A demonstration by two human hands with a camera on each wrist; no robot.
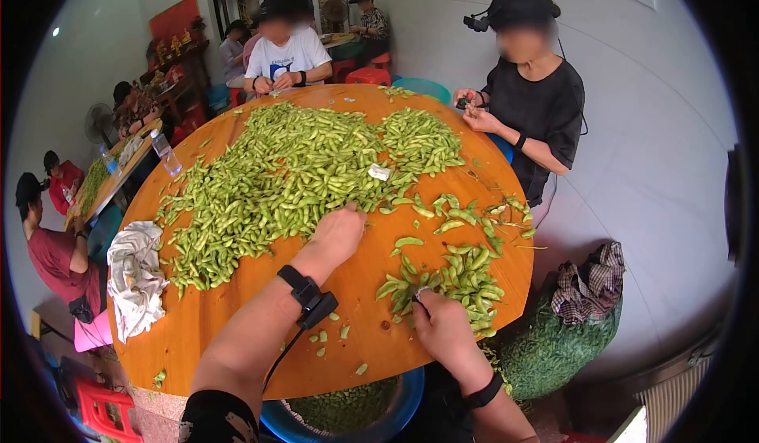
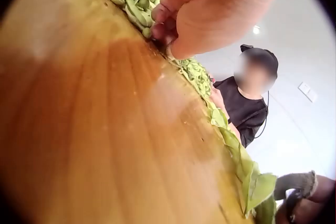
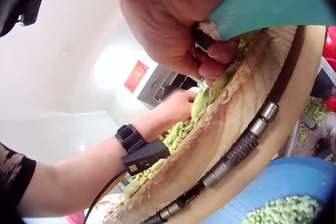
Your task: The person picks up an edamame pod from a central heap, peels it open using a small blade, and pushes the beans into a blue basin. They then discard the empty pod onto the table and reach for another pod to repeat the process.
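Green soybean pods (image 1: 292, 174) lie in a broad heap on the round wooden table (image 1: 332, 340). My left hand (image 1: 338, 233) reaches to the near edge of this heap, fingers curled and fingertips right at the pods. The left wrist view has its thumb and fingers close together there; I cannot tell whether a pod is between them. At the right, my right hand (image 1: 447, 328) grips a small tool with a broad teal part (image 3: 273, 6) and a dark part by the fingers. It is beside a smaller pile of pods (image 1: 466, 285), and its working end is mostly hidden.
Under the table edge stands a blue basin (image 1: 407, 411) with shelled beans. A green mesh sack (image 1: 561, 348) is at the right, a white cloth (image 1: 134, 277) at the left. Beyond the heap are a water bottle (image 1: 164, 152) and two people; others sit at tables farther back.
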